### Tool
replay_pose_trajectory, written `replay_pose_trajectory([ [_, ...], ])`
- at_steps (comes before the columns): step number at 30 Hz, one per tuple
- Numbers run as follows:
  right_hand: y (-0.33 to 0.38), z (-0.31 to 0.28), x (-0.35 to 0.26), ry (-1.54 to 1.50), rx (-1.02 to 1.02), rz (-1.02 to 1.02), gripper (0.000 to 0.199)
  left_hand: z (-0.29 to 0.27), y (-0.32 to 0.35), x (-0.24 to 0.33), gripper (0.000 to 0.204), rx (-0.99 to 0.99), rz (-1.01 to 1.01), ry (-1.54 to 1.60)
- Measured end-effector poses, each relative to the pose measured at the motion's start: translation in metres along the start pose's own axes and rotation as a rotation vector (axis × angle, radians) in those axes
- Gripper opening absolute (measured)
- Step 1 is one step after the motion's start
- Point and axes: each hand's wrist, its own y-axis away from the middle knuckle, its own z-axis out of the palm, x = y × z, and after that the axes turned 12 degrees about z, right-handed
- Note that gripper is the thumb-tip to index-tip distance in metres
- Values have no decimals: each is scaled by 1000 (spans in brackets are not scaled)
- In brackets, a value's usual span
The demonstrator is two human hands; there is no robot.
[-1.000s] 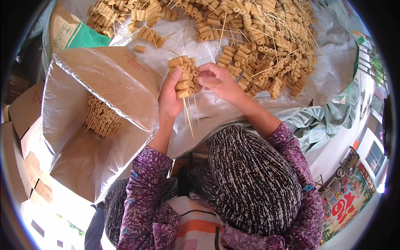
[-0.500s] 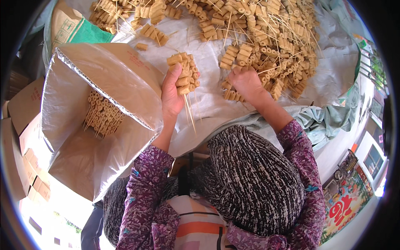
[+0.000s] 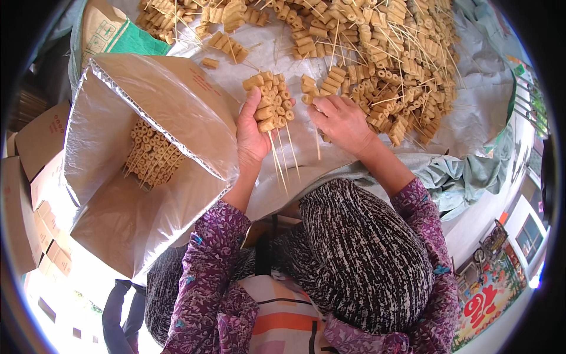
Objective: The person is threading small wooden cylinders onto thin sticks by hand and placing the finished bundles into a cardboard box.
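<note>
My left hand point(image 3: 252, 133) is closed round a bundle of skewers point(image 3: 275, 101), each threaded with short tan rolls that have a hole through the middle. Their thin sticks hang down below the palm. To the right of it, my right hand point(image 3: 343, 123) pinches another skewer point(image 3: 309, 88), whose rolls show above the fingers and whose stick points down. Behind and beside the right hand spreads a large heap of the same skewers point(image 3: 383, 53). An open cardboard box point(image 3: 100, 206) with a clear plastic liner stands left of my left hand, several skewers point(image 3: 154, 154) packed inside.
White sheeting point(image 3: 289, 65) lies under the heap, with bunched grey-green cloth point(image 3: 454, 177) along its near edge. A loose roll point(image 3: 210, 62) rests beyond the box. Stacked cartons point(image 3: 44, 153) stand at far left. Another person's dark-trousered legs point(image 3: 121, 318) show at lower left.
My right hand has moved slightly left, away from the heap, with a skewer now in its fingers. My left hand still holds its bundle. The view has shifted a little.
</note>
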Motion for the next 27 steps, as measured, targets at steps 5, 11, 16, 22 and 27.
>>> replay_pose_trajectory([
  [5, 23, 22, 12, -127, -146, 3, 21, -14, -5, -5, 57, 67, 4, -86],
  [11, 17, 31, 19, -442, -241, 768, 35, -20, -4, -8, 55, 129, -24, -60],
  [16, -4, 48, 16, -1018, -534, 1339, 65, -15, -4, -6, 54, 102, -14, -61],
  [22, 6, 83, 9, -941, -433, 1212, 58, -8, -4, -7, 51, 118, -21, -85],
  [27, -1, 59, -6, -1294, -362, 1383, 40, -2, 0, -6, 52, 59, 4, -41],
])
